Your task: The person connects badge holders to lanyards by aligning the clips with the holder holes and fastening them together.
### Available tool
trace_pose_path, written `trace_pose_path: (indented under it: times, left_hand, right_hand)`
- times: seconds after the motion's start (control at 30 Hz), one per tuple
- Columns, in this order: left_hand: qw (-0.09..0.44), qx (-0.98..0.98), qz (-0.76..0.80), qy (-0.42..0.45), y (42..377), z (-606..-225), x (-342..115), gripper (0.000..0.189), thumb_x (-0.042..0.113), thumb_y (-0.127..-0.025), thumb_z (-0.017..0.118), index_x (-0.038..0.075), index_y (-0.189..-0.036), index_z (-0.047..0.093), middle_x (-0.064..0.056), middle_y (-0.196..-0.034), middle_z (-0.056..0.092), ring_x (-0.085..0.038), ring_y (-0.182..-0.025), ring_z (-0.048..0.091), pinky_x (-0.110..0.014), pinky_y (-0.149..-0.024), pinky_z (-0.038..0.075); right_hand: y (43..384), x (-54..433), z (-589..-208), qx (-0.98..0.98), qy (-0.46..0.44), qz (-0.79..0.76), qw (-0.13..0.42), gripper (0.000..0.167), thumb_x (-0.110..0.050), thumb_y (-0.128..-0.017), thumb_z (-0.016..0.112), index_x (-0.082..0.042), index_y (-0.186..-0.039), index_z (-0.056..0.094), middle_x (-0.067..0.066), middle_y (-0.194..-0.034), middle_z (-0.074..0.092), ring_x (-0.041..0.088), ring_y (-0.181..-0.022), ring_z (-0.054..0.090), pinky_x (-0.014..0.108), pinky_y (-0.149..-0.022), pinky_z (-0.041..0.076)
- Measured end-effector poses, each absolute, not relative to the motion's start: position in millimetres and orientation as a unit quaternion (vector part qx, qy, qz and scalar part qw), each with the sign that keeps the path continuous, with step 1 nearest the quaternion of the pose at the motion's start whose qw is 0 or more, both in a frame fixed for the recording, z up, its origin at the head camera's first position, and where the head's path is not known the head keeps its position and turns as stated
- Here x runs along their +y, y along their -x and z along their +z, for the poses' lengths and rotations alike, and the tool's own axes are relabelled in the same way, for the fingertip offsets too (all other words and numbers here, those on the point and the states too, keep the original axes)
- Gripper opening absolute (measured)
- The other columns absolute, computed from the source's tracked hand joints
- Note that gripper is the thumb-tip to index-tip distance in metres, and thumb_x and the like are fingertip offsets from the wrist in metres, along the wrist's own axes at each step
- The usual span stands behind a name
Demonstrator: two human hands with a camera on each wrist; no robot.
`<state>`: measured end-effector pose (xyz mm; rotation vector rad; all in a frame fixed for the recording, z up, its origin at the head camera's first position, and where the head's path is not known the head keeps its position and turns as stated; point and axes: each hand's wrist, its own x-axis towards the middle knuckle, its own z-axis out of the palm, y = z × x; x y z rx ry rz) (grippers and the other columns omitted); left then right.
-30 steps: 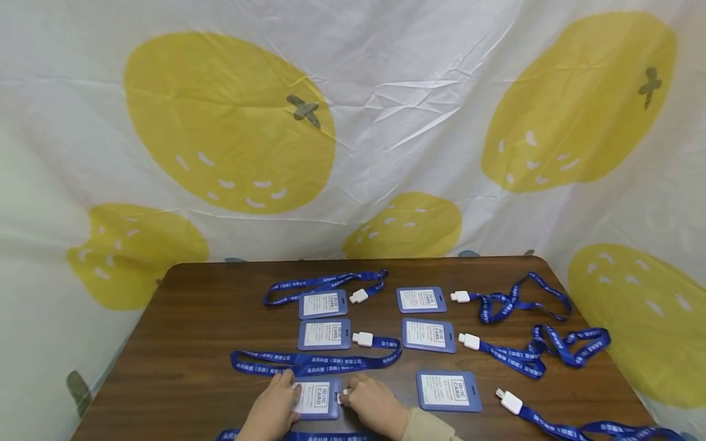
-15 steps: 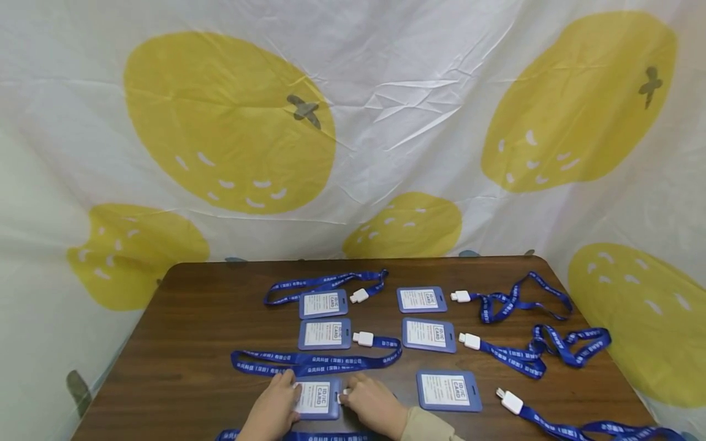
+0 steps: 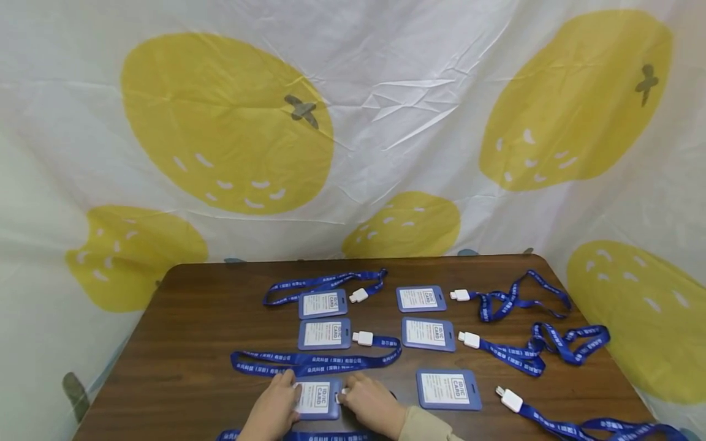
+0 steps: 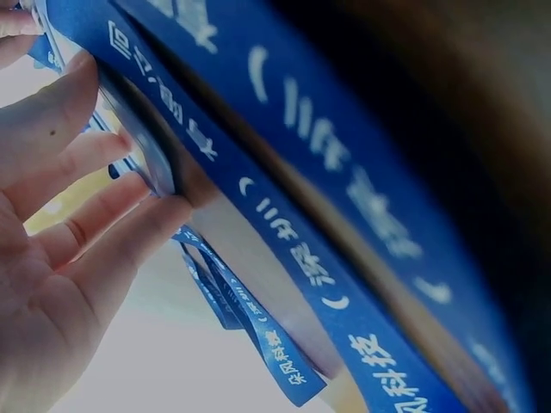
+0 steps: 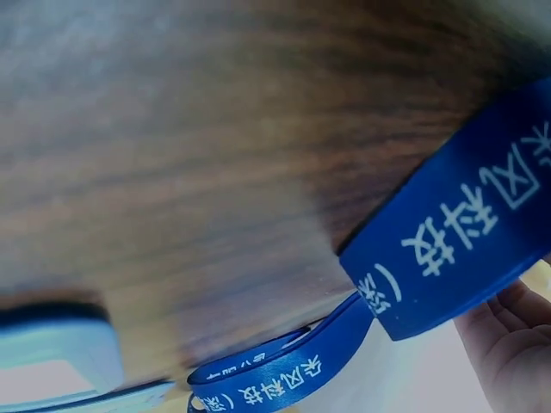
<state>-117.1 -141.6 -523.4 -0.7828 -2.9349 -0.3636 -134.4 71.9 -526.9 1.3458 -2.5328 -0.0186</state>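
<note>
A blue ID card holder [image 3: 320,397] lies at the front of the brown table, its printed card face up. My left hand [image 3: 273,405] grips its left end; in the left wrist view those fingers [image 4: 129,232] reach its edge. Against the slot at its right end, my right hand [image 3: 374,404] pinches a white lanyard clip [image 3: 339,398], mostly hidden by the fingers. A blue lanyard [image 3: 331,436] with white lettering runs along the bottom of the head view. In the right wrist view a lanyard strap [image 5: 456,224] passes in front of part of the right hand [image 5: 516,344].
Two card holders [image 3: 324,334] stand behind my hands, each beside a lanyard [image 3: 353,364]. On the right are several holders [image 3: 449,389], with white-clipped lanyards [image 3: 512,401] beside them. A fruit-patterned curtain [image 3: 353,122] hangs behind the table [image 3: 165,355].
My right hand and the clip have shifted very slightly left, toward the holder. The left hand keeps its grip, and the other holders and lanyards lie as before.
</note>
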Motion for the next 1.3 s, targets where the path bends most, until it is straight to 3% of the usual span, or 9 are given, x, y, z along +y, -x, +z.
trace_pose_path:
  times: [0.5,0.83,0.97,1.13,1.3]
  left_hand:
    - [0.049,-0.958,-0.116,0.259,118.1,-523.6,-139.7,0.037,0.015,-0.055,0.083,-0.003,-0.082,0.065,-0.005,-0.081,0.044,-0.021,-0.071,0.043,-0.036,-0.065,0.044]
    - [0.048,-0.960,-0.125,0.247,118.1,-520.0,-141.6,0.037,0.015,-0.051,0.084,-0.002,-0.077,0.065,-0.003,-0.076,0.045,-0.021,-0.068,0.044,-0.037,-0.066,0.043]
    - [0.051,-0.959,-0.129,0.247,120.4,-519.6,-141.3,0.034,0.015,-0.048,0.084,0.001,-0.071,0.063,-0.003,-0.075,0.045,-0.023,-0.069,0.047,-0.043,-0.075,0.044]
    - [0.043,-0.963,-0.139,0.226,120.9,-518.7,-141.1,0.031,0.013,-0.049,0.082,0.002,-0.071,0.063,-0.003,-0.075,0.045,-0.026,-0.073,0.049,-0.046,-0.075,0.047]
    - [0.041,-0.964,-0.156,0.212,119.7,-519.1,-141.2,0.032,0.013,-0.050,0.081,0.002,-0.075,0.064,-0.004,-0.079,0.046,-0.027,-0.078,0.051,-0.047,-0.075,0.048]
  right_hand:
    - [134.6,68.8,-525.4,-0.873,-0.462,-0.035,0.151,0.012,-0.011,-0.069,0.069,-0.018,-0.079,0.069,-0.003,-0.072,0.055,0.009,-0.066,0.049,0.020,-0.056,0.044]
    - [132.4,68.5,-527.0,-0.871,-0.467,-0.037,0.150,0.016,-0.014,-0.073,0.067,-0.020,-0.087,0.069,-0.004,-0.078,0.057,0.010,-0.073,0.051,0.021,-0.059,0.045]
    - [133.5,71.7,-528.4,-0.878,-0.457,0.014,0.141,0.013,-0.013,-0.072,0.067,-0.019,-0.083,0.069,-0.004,-0.076,0.056,0.009,-0.070,0.052,0.020,-0.058,0.044]
    - [135.9,74.5,-530.7,-0.881,-0.443,0.046,0.161,0.002,-0.014,-0.075,0.066,-0.015,-0.076,0.066,-0.004,-0.072,0.057,0.010,-0.066,0.054,0.021,-0.058,0.045]
    - [135.9,77.9,-526.7,-0.891,-0.423,0.062,0.149,0.010,-0.010,-0.068,0.068,-0.015,-0.076,0.064,-0.004,-0.070,0.055,0.010,-0.064,0.055,0.022,-0.055,0.045]
